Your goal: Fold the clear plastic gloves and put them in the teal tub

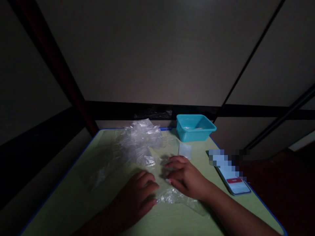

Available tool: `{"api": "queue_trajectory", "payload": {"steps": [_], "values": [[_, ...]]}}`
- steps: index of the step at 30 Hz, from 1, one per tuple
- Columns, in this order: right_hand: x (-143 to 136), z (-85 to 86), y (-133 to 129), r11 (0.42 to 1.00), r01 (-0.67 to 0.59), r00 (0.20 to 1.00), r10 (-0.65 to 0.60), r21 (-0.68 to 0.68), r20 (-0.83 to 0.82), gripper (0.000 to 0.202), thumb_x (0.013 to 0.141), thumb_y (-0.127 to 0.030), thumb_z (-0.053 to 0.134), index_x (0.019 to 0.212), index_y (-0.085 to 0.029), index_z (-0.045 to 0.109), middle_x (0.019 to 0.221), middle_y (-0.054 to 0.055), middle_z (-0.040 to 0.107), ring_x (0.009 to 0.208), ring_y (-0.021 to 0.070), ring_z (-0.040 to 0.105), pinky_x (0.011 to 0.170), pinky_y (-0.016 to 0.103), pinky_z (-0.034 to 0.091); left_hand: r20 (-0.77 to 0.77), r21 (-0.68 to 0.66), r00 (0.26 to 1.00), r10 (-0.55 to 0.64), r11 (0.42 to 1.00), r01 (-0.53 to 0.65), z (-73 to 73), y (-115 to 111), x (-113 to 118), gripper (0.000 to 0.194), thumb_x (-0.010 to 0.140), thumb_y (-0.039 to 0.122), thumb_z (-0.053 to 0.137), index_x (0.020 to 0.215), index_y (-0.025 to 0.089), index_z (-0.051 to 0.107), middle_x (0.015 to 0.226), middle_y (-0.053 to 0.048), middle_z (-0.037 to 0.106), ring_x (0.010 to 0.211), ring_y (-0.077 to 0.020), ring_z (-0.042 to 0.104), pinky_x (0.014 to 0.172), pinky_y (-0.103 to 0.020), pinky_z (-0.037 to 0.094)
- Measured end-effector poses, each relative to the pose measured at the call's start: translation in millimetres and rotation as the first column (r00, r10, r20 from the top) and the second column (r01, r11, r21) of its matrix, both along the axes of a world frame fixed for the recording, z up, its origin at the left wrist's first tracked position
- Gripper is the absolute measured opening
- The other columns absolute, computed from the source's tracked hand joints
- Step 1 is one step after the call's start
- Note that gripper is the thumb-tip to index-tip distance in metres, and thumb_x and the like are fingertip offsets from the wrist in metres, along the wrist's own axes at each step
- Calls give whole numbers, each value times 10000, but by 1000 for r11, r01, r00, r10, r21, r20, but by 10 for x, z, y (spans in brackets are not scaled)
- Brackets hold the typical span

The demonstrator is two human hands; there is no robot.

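Observation:
My left hand (137, 196) is over the near middle of the table, its fingers bent and apart, at the left end of a clear plastic bag (172, 196). To its right, my right hand (184, 177) has its fingers spread and curved over the bag's upper part. Neither hand visibly grips anything. Beyond them lies a heap of crumpled clear plastic bags (140, 139). A small pale folded packet (185, 150) rests just past my right hand's fingers.
On the table (73, 203), a turquoise basket (194, 135) with some clear plastic inside stands at the back right corner. A phone (230, 173) with a lit screen lies along the right edge. Dark panels (157, 59) rise behind the table.

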State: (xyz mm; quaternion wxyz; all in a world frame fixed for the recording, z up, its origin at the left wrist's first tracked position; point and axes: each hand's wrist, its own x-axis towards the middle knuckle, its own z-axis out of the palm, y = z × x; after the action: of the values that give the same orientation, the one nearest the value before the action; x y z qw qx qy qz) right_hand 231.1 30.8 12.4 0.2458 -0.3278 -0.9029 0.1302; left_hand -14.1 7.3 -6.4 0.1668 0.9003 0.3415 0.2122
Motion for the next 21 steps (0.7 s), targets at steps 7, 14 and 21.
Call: {"api": "queue_trajectory", "payload": {"steps": [7, 14, 21], "values": [[16, -2, 2, 999, -20, 992, 25, -43, 123, 184, 883, -328, 602, 982, -240, 730, 1206, 56, 658, 1269, 272, 454, 1062, 467, 305, -90, -25, 996, 18, 999, -21, -20, -48, 37, 280, 819, 165, 581, 1087, 233, 622, 1058, -63, 583, 964, -241, 548, 842, -358, 458], [39, -38, 2, 994, 77, 981, -61, -80, 186, 416, 873, -338, 599, 1235, -133, 607, 1313, 175, 563, 1260, 298, 469, 1065, 456, 343, -69, -11, 997, 31, 999, -32, -28, -21, 35, 213, 849, 173, 546, 1027, 217, 655, 996, -54, 610, 825, -199, 603, 728, -292, 498], [9, 99, -41, 993, 31, 992, -17, -114, 123, 236, 907, -279, 559, 1099, -173, 648, 1101, 100, 665, 1162, 268, 531, 1053, 461, 304, -25, 47, 999, -45, 998, 46, -145, 69, -2, 475, 767, 191, 700, 1230, 254, 616, 1320, -92, 574, 1224, -312, 499, 1028, -456, 403]]}}
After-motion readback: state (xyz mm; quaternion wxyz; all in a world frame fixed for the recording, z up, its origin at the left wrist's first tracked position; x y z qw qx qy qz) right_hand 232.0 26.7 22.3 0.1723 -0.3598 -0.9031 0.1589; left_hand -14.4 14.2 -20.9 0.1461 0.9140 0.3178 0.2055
